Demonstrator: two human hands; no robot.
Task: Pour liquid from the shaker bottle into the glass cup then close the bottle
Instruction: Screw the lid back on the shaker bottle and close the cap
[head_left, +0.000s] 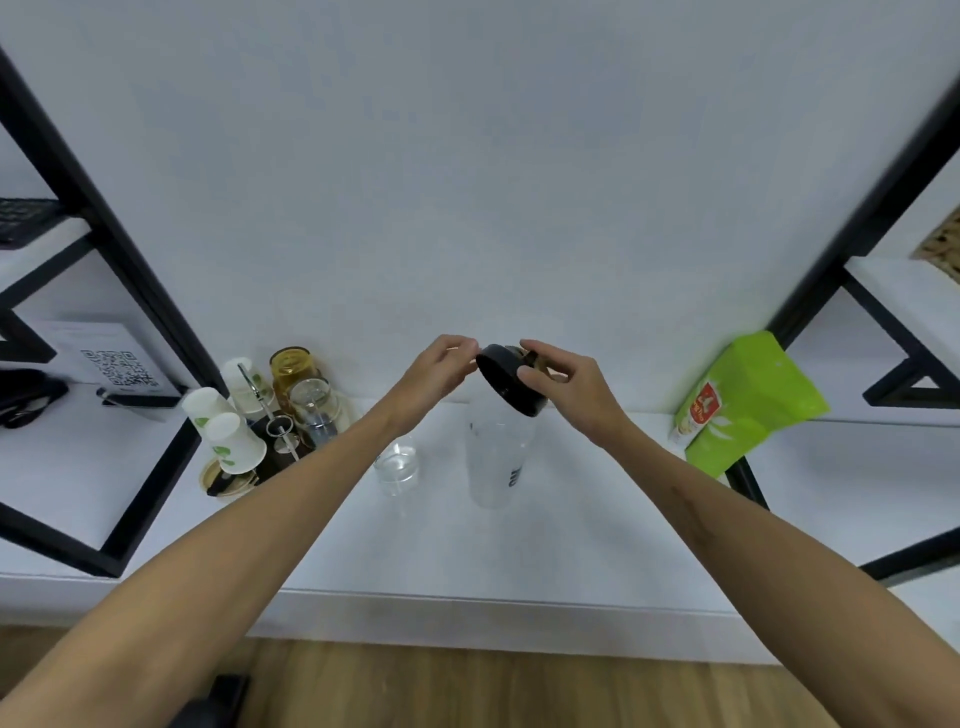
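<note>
A clear plastic shaker bottle (497, 457) with dark lettering stands upright on the white counter (571, 530). Its black lid (505, 379) is tilted over the bottle's mouth, lower edge near the rim. My right hand (566, 387) grips the lid from the right, thumb and fingers on its edge. My left hand (436, 371) touches the lid's left edge with its fingertips. A short glass cup (397, 467) holding clear liquid stands just left of the bottle, partly behind my left forearm.
At the back left stand paper cups (228, 431), an amber jar (292, 371), a clear glass jar (314, 405) and a metal stirrer. A green pouch (748, 400) leans at the right. Black shelf frames (130, 291) flank both sides.
</note>
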